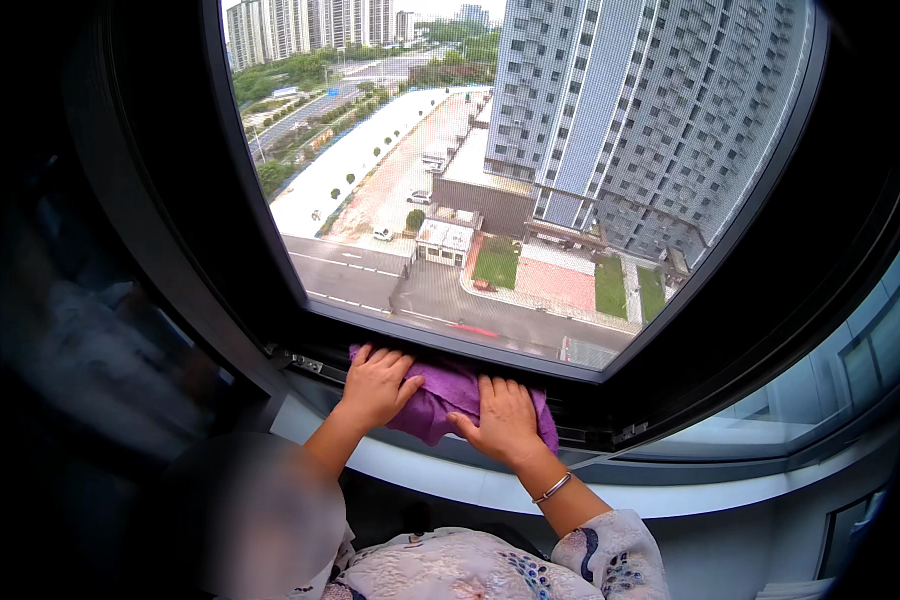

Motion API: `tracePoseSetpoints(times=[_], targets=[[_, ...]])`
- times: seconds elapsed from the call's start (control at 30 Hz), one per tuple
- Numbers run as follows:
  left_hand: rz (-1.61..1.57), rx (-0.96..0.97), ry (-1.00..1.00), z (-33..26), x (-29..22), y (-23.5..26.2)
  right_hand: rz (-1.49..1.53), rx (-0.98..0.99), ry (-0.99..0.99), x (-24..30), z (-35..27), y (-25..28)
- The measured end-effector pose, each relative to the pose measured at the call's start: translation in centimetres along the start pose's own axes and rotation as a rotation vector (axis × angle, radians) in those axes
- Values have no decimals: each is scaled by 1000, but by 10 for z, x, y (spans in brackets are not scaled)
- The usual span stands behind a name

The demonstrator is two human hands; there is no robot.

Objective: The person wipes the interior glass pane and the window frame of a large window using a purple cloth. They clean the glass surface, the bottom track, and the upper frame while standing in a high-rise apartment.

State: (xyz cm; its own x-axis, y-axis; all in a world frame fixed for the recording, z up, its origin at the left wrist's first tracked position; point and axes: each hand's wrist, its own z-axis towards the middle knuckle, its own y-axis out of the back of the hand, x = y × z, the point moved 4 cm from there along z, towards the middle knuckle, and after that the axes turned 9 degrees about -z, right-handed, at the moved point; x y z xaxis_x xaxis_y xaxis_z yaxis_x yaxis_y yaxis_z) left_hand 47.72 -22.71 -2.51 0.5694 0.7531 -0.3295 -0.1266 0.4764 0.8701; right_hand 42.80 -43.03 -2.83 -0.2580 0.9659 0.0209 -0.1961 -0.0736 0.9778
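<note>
Just below the window [530, 225], a purple cloth [435, 398] lies bunched, with the left hand [377, 384] on it toward the window's lower left corner and the right hand [505, 415] toward the right one. Fingers point at the window, thumbs stand apart; whether either grip closes on fabric, I cannot tell. It looks light, soft and floppy, best held by thick folds near both ends

No readable lettering or numbers; white arrow [351, 254] painted on road [342, 274].
</note>
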Motion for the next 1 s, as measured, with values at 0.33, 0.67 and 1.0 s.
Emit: tracePoseSetpoints(times=[0.33,0.67,1.0], targets=[[-32,-333,75,-34,5,1,75,-118,153,18,-5,5],[-13,-211,13,4,-36,-25,121,16,34,-30,-10,5],[-172,-99,-184,35,-160,-78,-92,-44,-256,-112,-66,20]])
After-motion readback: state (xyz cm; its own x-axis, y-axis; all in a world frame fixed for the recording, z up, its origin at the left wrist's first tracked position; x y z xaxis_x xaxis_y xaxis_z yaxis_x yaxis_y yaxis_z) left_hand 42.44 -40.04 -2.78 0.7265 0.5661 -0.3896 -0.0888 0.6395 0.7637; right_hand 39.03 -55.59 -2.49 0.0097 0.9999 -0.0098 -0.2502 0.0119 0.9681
